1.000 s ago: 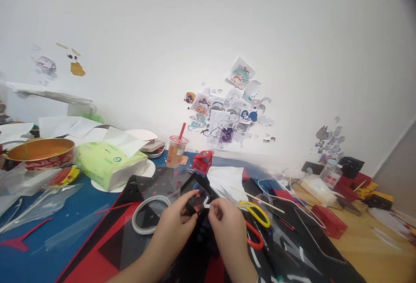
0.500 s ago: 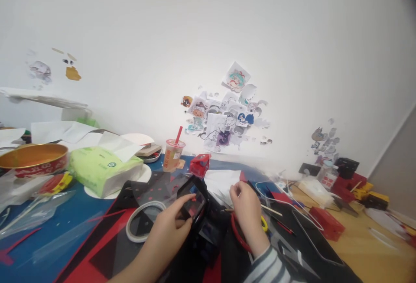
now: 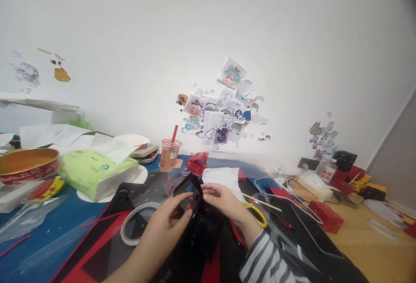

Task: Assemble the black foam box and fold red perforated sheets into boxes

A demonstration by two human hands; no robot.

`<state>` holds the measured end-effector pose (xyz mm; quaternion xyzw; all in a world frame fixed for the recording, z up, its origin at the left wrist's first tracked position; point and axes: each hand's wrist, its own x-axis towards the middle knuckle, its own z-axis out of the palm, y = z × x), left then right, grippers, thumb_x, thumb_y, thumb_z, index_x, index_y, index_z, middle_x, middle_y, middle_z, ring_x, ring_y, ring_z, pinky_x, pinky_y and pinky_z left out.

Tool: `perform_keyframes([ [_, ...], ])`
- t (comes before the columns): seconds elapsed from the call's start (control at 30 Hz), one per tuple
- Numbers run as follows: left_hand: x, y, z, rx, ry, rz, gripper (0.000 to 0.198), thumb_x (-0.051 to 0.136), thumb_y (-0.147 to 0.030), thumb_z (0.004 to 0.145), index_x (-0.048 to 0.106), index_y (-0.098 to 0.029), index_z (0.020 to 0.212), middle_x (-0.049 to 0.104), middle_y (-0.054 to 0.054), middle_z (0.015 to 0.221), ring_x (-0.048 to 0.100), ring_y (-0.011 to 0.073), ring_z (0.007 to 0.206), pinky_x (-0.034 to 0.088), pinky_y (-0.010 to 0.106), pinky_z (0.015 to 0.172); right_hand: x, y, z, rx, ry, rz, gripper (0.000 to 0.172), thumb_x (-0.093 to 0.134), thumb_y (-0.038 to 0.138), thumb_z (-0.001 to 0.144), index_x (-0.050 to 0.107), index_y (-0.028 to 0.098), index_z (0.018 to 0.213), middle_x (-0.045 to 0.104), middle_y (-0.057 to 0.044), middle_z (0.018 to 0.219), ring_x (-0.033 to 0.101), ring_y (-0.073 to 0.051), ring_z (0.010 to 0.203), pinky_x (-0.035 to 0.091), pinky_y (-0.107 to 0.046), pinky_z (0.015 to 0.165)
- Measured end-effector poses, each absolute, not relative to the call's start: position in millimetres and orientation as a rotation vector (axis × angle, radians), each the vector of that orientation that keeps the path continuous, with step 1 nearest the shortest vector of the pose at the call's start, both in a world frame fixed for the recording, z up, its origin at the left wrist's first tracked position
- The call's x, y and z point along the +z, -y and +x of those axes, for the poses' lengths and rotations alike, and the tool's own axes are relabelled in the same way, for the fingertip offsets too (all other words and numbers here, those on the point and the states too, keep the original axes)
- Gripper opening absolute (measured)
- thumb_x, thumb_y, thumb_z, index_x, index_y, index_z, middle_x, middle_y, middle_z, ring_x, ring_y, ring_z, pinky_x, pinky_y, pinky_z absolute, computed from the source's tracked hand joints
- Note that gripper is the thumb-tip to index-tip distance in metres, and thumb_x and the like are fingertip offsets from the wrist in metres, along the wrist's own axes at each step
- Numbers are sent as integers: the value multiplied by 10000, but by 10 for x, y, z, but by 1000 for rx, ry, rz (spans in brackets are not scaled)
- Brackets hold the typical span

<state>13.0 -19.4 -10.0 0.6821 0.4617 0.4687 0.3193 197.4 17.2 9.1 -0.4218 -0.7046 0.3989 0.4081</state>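
Observation:
A black box-shaped piece with a framed, window-like panel (image 3: 186,186) stands tilted in front of me. My left hand (image 3: 167,222) grips its left side, the thumb and fingers on the panel. At the upper right edge of the same piece, my right hand (image 3: 224,203) pinches with its fingertips; what lies between them is partly hidden. A white tape roll (image 3: 125,227) lies just left of my left hand. Beside my right wrist is a yellow looped handle (image 3: 264,217), and a red curved thing (image 3: 238,234) shows partly beneath the wrist.
Behind the hands are a drink cup with a red straw (image 3: 170,155), a red object (image 3: 197,163) and white paper (image 3: 224,179). Left stand a green tissue pack (image 3: 94,170) and a red-gold bowl (image 3: 29,172). Right lie a phone-like slab (image 3: 316,233), a white cable and a red box (image 3: 326,216).
My right hand has moved left and down from above the white paper onto the black piece's edge. My left hand keeps its grip. The whole view has shifted slightly.

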Motion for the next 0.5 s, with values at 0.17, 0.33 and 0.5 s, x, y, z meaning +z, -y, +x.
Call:
perform_keyframes([
  [0.17, -121, 140, 74, 1257, -1249, 1932, 411, 479, -366, 712, 604, -187, 1060, 619, 72, 921, 454, 126, 488, 410, 248, 464, 61, -135, 1990, 1150, 1683, -1013, 455, 733, 470, 600, 651, 159, 921, 695, -69, 890, 639, -201, 864, 452, -349, 830],
  [0.33, -132, 99, 54, 1243, -1222, 2000, 391, 456, -354, 739, 598, -192, 1065, 620, 65, 897, 489, 128, 507, 417, 233, 457, 41, -103, 1933, 1152, 1660, -1014, 392, 762, 423, 564, 652, 155, 829, 673, -26, 772, 621, -166, 737, 450, -306, 740],
  [0.5, -116, 104, 58, 1249, -1272, 2107, 372, 434, -348, 764, 610, -186, 1049, 628, 62, 878, 484, 117, 468, 433, 247, 484, 25, -99, 1887, 1124, 1641, -1033, 287, 763, 350, 563, 633, 158, 732, 635, 11, 688, 579, -134, 643, 427, -264, 651],
])
